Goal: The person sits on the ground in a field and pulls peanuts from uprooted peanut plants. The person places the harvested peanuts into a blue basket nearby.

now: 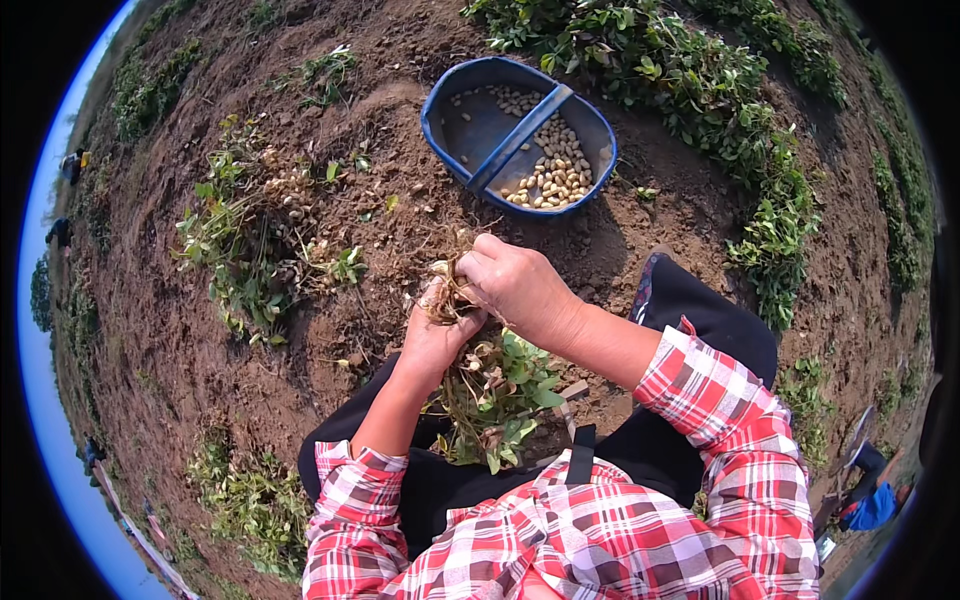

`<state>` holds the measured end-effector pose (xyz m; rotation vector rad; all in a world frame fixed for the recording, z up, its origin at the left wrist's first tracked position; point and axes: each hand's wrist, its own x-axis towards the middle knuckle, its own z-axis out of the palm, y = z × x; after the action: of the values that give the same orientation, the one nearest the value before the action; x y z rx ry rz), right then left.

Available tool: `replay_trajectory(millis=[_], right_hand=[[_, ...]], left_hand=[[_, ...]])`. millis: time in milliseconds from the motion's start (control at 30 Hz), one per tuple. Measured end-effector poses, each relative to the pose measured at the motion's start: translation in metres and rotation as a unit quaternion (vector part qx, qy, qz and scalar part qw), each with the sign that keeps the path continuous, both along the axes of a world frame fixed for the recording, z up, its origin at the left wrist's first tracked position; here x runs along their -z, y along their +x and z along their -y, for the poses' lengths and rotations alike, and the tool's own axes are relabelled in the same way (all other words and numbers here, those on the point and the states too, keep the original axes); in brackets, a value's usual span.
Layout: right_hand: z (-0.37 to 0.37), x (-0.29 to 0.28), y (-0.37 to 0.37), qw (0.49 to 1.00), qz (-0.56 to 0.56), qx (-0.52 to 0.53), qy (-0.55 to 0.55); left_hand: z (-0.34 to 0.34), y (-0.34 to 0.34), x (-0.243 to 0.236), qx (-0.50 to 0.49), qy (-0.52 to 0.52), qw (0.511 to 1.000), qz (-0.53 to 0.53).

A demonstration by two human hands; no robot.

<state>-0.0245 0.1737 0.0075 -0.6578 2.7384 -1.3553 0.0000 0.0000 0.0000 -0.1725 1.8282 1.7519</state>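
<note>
My left hand (pixel 436 334) is closed around the root end of an uprooted peanut plant (pixel 492 395), whose green leaves hang down toward my lap. Dry roots and a few pale pods (pixel 440 270) stick out above the fingers. Close against it, my right hand (pixel 518 288) pinches at the roots with curled fingers; what lies inside that pinch is hidden. Just beyond the hands stands a blue basket (pixel 436 112) with a handle across its middle. Loose peanuts (pixel 556 165) cover part of its bottom, mostly on the right.
Pulled peanut plants (pixel 245 235) lie on the brown soil (pixel 385 130) to the left, with another heap (pixel 255 500) lower down. A leafy row (pixel 740 130) runs along the right. Far right, a person in blue (pixel 872 507) is near the rim.
</note>
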Motion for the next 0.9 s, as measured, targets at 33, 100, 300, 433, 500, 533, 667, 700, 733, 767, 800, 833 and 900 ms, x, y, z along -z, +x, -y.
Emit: replay_trajectory(millis=[33, 100, 300, 433, 500, 533, 667, 700, 733, 767, 800, 833, 900], right_hand=[[0.001, 0.001, 0.0, 1.0, -0.01, -0.009, 0.004], [0.002, 0.002, -0.002, 0.999, -0.003, -0.03, -0.019], [-0.022, -0.03, -0.035, 0.93, 0.305, -0.031, -0.205], [-0.055, -0.022, -0.054, 0.986, -0.097, 0.127, 0.04], [-0.064, -0.015, -0.054, 0.985, -0.085, 0.118, 0.09], [-0.065, -0.01, -0.054, 0.984, -0.079, 0.113, 0.113], [-0.033, 0.005, -0.023, 0.978, 0.193, -0.051, -0.056], [-0.022, 0.006, -0.014, 0.957, 0.262, -0.082, -0.089], [-0.014, 0.012, -0.004, 0.931, 0.325, -0.098, -0.131], [-0.008, 0.015, 0.005, 0.899, 0.386, -0.112, -0.173], [-0.002, 0.009, 0.014, 0.905, 0.376, -0.131, -0.149], [0.002, 0.004, 0.02, 0.911, 0.367, -0.147, -0.122], [0.013, 0.006, 0.028, 0.931, 0.308, -0.128, -0.15]], left_hand=[[-0.001, -0.001, -0.003, 0.0, -0.011, 1.0, 0.012], [0.001, -0.003, -0.004, -0.019, 0.0, 0.999, 0.043], [0.023, -0.012, -0.004, -0.11, 0.04, 0.986, 0.115], [0.021, -0.018, -0.02, -0.117, 0.023, 0.984, 0.129], [0.021, -0.02, -0.024, -0.116, 0.026, 0.985, 0.122], [0.021, -0.021, -0.03, -0.116, 0.017, 0.986, 0.118], [0.023, -0.021, -0.038, -0.13, 0.078, 0.981, 0.123], [0.024, -0.02, -0.041, -0.137, 0.101, 0.977, 0.129], [0.024, -0.02, -0.041, -0.13, 0.123, 0.977, 0.119], [0.023, -0.021, -0.041, -0.123, 0.145, 0.976, 0.108], [0.025, -0.019, -0.038, -0.125, 0.143, 0.977, 0.099], [0.027, -0.018, -0.03, -0.125, 0.145, 0.977, 0.091], [0.024, -0.018, -0.027, -0.112, 0.044, 0.984, 0.135]])
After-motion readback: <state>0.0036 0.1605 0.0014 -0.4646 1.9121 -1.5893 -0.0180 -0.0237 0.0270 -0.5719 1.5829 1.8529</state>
